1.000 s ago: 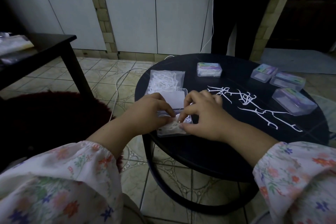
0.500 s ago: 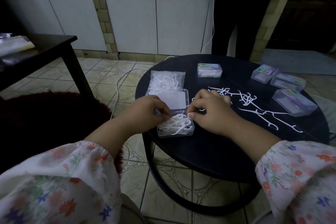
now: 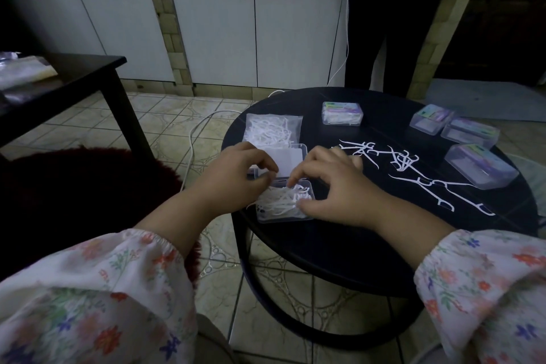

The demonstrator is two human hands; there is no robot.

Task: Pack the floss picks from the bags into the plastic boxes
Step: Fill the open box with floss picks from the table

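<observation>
- Two floral sleeves (image 3: 88,298) fill the bottom corners, with the forearms reaching toward the near-left edge of the round black surface (image 3: 339,251).
- An open plastic box (image 3: 283,201) sits at that edge, its tray heaped with white floss picks (image 3: 280,200) and its clear lid (image 3: 285,161) folded back toward the far side.
- The left hand (image 3: 236,180) is curled at the box's left side, thumb and fingers pinching by the hinge; it seems to grip the box there, though the dim light blurs the contact.
- The right hand (image 3: 334,183) rests at the box's right side, fingertips curled onto the picks and the tray's rim, the thumb along the near-right corner.
- Loose floss picks (image 3: 413,177) lie scattered across the middle toward the right edge.
- A clear bag (image 3: 273,130) of picks lies just beyond the lid, toward the far-left edge.
- Closed plastic boxes stand farther off: one (image 3: 342,113) near the far edge, three (image 3: 461,139) clustered along the far-right edge.
- Beyond lie a tiled floor (image 3: 177,127), a white cable (image 3: 195,139), a dark table (image 3: 74,74) at left and a person's dark legs (image 3: 393,23).
</observation>
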